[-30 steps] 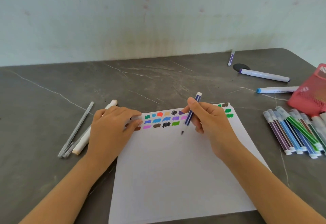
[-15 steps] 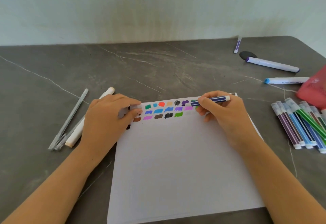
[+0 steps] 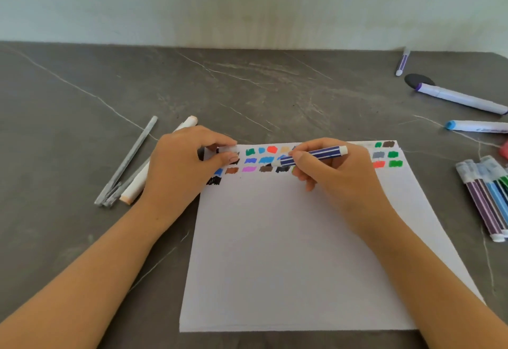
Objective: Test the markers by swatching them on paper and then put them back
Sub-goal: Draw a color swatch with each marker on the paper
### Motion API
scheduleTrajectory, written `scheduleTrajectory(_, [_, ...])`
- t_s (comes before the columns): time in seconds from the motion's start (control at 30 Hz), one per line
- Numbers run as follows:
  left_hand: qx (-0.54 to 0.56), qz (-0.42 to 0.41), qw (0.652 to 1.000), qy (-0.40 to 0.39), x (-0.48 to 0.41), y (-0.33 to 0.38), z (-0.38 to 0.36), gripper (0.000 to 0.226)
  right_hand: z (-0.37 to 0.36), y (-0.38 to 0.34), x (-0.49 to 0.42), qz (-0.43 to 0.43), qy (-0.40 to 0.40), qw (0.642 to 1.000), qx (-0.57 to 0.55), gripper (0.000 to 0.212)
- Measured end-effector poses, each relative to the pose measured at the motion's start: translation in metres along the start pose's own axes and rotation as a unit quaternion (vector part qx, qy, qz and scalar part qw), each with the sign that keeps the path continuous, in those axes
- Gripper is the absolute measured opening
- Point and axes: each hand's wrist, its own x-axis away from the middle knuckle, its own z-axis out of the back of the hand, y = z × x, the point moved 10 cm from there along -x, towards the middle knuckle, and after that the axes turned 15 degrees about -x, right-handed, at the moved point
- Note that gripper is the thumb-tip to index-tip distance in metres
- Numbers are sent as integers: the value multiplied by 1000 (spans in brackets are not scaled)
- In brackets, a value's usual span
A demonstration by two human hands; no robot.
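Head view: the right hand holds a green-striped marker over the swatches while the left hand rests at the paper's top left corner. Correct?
No: the head view shows the marker in the right hand is dark blue striped, not green. The left hand rests at the top left corner of the paper.

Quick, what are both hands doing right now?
Left hand: pinches a small whitish cap at the top-left corner of the paper.
Right hand: grips the blue striped marker.
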Motion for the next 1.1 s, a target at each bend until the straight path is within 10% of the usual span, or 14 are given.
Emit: scheduleTrajectory(1.1, [15, -24, 999, 37, -2, -6, -1, 21, -59, 6, 5, 36, -51, 993, 96, 10])
